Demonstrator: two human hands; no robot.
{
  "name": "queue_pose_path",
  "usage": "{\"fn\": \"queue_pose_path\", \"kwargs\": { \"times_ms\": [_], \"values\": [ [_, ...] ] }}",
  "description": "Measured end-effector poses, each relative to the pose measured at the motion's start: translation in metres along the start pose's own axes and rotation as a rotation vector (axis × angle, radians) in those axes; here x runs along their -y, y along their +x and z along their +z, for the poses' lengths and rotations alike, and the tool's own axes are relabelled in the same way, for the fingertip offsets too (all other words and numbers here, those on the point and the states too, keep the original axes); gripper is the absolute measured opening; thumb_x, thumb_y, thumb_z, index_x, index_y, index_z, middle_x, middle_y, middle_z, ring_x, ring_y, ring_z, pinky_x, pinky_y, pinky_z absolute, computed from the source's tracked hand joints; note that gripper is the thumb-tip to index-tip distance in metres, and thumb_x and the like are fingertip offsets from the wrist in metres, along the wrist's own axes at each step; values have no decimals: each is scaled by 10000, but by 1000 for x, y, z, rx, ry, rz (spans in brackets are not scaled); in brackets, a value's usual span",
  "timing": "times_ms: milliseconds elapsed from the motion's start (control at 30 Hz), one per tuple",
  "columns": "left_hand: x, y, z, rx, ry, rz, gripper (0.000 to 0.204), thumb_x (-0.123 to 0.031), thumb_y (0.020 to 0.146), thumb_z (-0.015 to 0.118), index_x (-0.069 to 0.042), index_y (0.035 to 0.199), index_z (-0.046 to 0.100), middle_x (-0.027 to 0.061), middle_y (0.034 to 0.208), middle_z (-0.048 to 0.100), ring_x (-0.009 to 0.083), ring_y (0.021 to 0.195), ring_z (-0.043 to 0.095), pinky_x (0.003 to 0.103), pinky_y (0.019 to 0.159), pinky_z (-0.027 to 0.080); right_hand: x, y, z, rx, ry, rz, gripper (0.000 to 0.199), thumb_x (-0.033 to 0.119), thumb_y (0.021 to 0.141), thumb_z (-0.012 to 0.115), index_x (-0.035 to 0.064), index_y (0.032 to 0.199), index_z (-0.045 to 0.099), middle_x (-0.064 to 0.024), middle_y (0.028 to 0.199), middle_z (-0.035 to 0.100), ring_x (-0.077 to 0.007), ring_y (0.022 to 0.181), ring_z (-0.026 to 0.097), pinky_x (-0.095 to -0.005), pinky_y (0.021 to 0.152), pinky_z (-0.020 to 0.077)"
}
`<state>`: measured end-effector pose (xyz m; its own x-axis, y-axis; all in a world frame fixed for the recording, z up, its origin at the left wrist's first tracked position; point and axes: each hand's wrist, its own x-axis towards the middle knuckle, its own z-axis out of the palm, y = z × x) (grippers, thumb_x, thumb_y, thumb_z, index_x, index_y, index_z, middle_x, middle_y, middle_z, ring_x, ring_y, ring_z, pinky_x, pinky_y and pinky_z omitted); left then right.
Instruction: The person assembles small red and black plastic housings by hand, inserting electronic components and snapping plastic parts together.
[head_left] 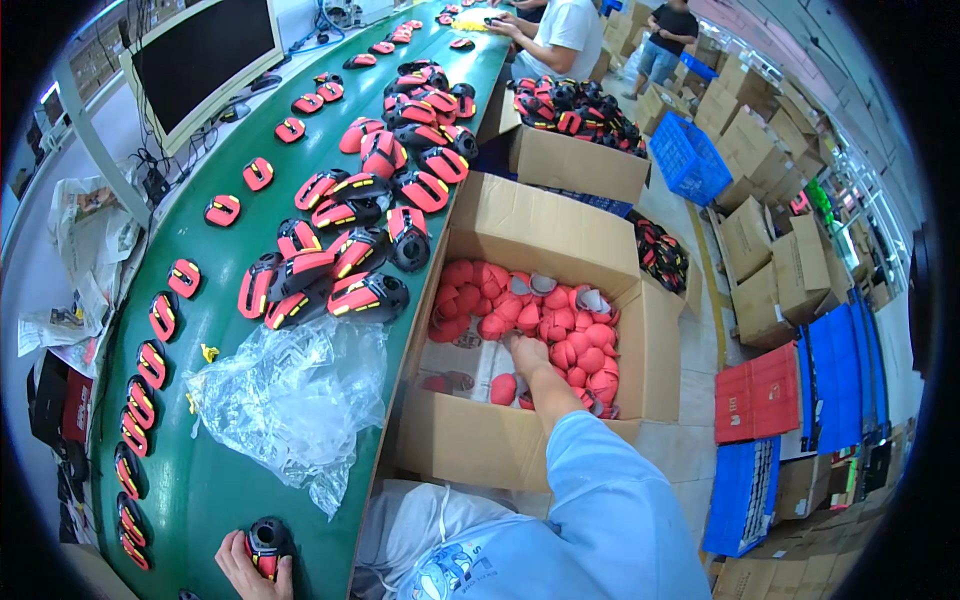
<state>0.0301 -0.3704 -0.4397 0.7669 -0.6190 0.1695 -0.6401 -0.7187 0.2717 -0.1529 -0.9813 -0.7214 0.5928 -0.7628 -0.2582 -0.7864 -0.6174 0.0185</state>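
At the near edge of the green table, my left hand [252, 574] is wrapped round a black-and-red moulded shell [268, 538], its round black end pointing away from me. My right arm reaches into an open cardboard box [540, 218] beside the table. Inside, my right hand [530, 353] is at a pile of red cup-shaped pieces [585, 345], some showing grey insides. Its fingertips are hidden, so whether it grips a piece cannot be made out. Ahead of my left hand lies a crumpled clear plastic bag [295, 395].
A heap of red-and-black shells [340, 240] covers the table's middle, and a row of them [137, 402] runs along its left side. A monitor [205, 65] stands far left. Another shell-filled box [580, 160], a blue crate [688, 158] and a seated co-worker [565, 40] are beyond.
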Motion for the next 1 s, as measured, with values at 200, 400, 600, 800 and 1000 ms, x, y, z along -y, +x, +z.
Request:
{"fn": "queue_pose_path", "kwargs": {
  "times_ms": [200,400,600,800,1000],
  "values": [
    [2,-1,5,-20,-31,-7,652,-287,861,806,22,1373,547,255,1343,559,453,1227,500,525,1058,405,-8,-8,-7,133,-241,-173,260,164,906,636,82,1126,748,-158,1169,728,-343,1040,726,-426,871,601],
    [23,-4,16,6,-15,55,705,-239,901,715,81,1458,425,276,1344,537,426,1231,523,533,1068,408,-28,-34,-13,-143,-59,-183,256,295,949,633,106,1070,758,-154,1128,734,-364,1024,718,-463,843,594],
    [21,-18,-3,-31,25,12,620,-225,877,801,40,1371,537,245,1311,572,433,1162,547,498,1013,445,17,-86,-124,-483,645,-401,270,234,972,662,40,1150,719,-203,1013,734,-360,957,719,-425,824,561],
    [2,-28,23,-131,-54,-113,677,-195,784,818,-35,1388,557,191,1311,606,418,1219,541,509,1078,399,207,-172,-247,309,1369,-887,330,155,1085,556,5,1365,644,-26,1226,688,-78,1103,592,-265,988,473],
    [3,-17,29,-165,-114,-71,706,-294,767,859,-53,1369,580,157,1296,600,389,1183,542,500,1053,420,346,-220,-236,986,1272,-1055,372,176,1067,592,3,1396,606,9,1090,678,-40,945,580,-204,823,482]
  ]
}}
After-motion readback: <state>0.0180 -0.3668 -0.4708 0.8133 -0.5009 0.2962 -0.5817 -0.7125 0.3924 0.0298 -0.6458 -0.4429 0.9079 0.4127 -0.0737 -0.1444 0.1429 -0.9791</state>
